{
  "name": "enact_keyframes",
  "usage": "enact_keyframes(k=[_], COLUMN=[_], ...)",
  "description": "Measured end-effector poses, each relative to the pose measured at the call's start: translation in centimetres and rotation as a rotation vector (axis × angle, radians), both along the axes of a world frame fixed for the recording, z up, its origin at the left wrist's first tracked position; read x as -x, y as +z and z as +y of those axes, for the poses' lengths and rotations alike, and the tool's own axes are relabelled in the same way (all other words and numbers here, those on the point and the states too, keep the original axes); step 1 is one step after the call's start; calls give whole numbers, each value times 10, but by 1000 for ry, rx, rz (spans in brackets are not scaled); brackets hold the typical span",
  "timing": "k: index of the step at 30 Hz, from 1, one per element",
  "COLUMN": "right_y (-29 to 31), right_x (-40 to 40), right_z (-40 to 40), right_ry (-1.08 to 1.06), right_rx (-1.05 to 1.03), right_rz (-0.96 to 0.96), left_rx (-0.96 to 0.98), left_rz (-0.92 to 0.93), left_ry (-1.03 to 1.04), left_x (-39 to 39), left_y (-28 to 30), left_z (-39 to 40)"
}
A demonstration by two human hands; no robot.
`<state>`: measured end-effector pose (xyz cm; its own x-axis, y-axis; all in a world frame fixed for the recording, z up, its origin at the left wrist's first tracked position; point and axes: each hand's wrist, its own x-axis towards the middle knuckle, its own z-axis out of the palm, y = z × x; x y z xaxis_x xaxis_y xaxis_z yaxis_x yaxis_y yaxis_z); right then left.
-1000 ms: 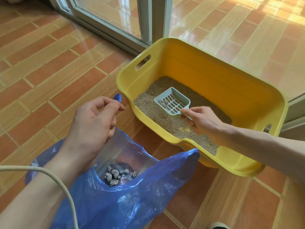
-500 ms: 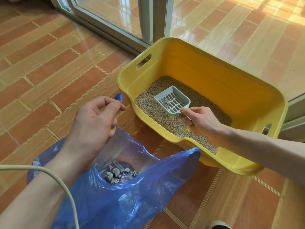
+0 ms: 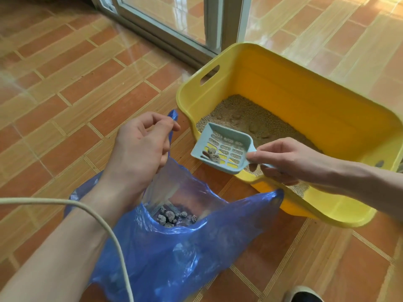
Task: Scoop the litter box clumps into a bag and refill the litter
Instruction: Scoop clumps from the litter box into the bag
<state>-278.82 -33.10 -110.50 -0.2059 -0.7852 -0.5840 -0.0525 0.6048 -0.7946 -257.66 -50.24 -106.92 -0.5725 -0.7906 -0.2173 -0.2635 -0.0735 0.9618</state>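
A grey clump [image 3: 212, 155] sits in the pale blue slotted scoop [image 3: 224, 148], held over the near-left rim of the yellow litter box [image 3: 305, 99]. The right hand [image 3: 285, 160] pinches the scoop's handle. Just beside it, the left hand [image 3: 141, 149] grips one handle of the blue bag [image 3: 185, 253] — holding it open, clumps [image 3: 172, 216] lying inside — on the tiled floor [image 3: 65, 94].

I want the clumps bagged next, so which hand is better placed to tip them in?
Right. The right hand already grips the scoop with a clump in it, over the box's near rim, while the left hand holds the blue bag open.
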Motion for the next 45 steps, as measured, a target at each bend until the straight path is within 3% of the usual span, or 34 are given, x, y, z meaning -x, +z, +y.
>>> enact_keyframes(k=[10, 19, 30, 36, 45], right_y=[26, 13, -35, -44, -26], right_x=[-12, -60, -94, -91, -79], right_z=[-25, -57, -62, -54, -52], right_ry=[428, 693, 799, 854, 796], right_rx=[-27, 52, 194, 376, 362], right_rz=[262, 775, 1197, 1345, 1320], left_rx=[20, 34, 58, 54, 54], left_rz=[-1, -7, -38, -35, -50], left_ry=[2, 4, -2, -10, -14], left_x=[-8, -14, -14, -12, -7], left_y=[10, 18, 15, 14, 14], left_z=[3, 6, 7, 8, 9])
